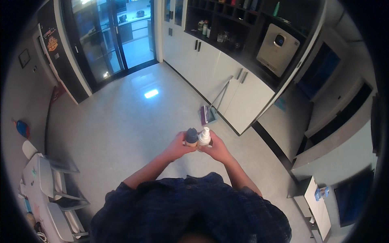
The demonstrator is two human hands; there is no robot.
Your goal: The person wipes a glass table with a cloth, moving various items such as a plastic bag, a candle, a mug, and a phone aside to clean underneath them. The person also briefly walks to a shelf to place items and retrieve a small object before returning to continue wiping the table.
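Observation:
Both of my hands are held out in front of my chest, above the tiled floor (121, 130). My left hand (177, 148) grips a bottle with a dark cap (191, 135). In my right hand (218, 148) is a bottle with a white pump top (204, 136). The two bottles are upright and side by side, touching or nearly so. My fingers and thumbs hide most of their lower parts.
A broom (204, 115) and dustpan (212, 118) lean by the white cabinets (209, 65). Glass sliding doors (94, 45) stand ahead, half open to a lit kitchen. Chairs (59, 218) flank a table (34, 185) at left; a low cabinet (317, 209) stands right.

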